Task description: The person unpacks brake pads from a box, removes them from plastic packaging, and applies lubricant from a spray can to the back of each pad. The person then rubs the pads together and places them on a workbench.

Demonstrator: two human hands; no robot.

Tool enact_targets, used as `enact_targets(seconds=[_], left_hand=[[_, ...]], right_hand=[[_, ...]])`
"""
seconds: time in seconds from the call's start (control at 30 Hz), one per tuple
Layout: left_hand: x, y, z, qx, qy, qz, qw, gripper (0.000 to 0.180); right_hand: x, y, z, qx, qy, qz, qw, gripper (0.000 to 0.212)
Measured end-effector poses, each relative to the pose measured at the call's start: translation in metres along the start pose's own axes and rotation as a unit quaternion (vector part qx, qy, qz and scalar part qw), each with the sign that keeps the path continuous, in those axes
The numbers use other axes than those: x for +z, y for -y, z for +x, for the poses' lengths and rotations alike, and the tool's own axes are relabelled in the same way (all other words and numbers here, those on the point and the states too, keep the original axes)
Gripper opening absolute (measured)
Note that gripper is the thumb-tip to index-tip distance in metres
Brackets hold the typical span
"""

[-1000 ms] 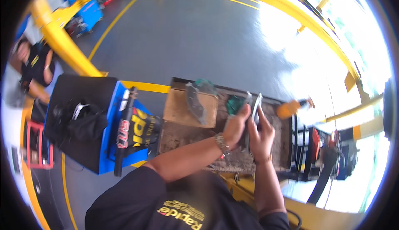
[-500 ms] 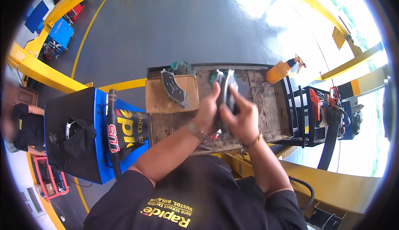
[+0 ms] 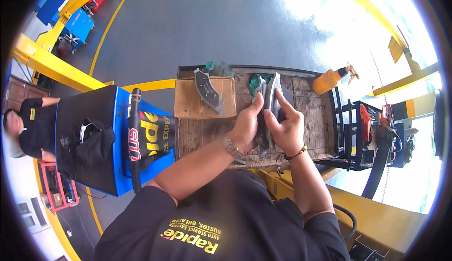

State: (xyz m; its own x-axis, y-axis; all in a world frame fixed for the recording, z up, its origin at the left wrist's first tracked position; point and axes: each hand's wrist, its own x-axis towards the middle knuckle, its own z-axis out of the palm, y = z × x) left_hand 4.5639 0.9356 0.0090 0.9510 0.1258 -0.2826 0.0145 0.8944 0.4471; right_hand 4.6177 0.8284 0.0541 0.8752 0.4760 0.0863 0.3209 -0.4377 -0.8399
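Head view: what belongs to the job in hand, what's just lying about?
Job in hand:
- left-held brake pad, in left grip
- right-held brake pad, in right grip
- probably the similar pad on the cardboard box

Apparently lying about:
- orange spray bottle
- green crumpled material behind box
- black cloth

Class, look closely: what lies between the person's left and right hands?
In the head view, two brake pads, held side by side, lie between the left hand and right hand.

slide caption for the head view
A bare left hand and right hand hold curved grey metal brake pads above a worn wooden worktop, near a brown cardboard box.
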Motion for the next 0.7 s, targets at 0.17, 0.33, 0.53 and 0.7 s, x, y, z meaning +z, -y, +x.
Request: enact_targets(seconds=[0.17,0.33,0.53,0.7], left_hand=[[-0.022,-0.019,0.0,-0.068,0.091,-0.028,0.993,0.059],[-0.008,-0.004,-0.023,-0.009,0.056,-0.003,0.998,0.055],[-0.028,-0.02,-0.051,-0.018,0.023,-0.034,0.999,0.072],[-0.053,-0.028,-0.072,-0.023,0.007,-0.06,0.998,0.074]], right_hand=[[0.01,-0.001,-0.038,-0.202,-0.01,-0.053,0.978,0.065],[-0.006,0.004,0.009,-0.012,-0.045,0.135,0.99,0.064],[-0.021,-0.011,-0.016,0.028,-0.012,0.572,0.82,0.057],[-0.016,-0.021,-0.04,0.062,0.118,0.755,0.642,0.06]])
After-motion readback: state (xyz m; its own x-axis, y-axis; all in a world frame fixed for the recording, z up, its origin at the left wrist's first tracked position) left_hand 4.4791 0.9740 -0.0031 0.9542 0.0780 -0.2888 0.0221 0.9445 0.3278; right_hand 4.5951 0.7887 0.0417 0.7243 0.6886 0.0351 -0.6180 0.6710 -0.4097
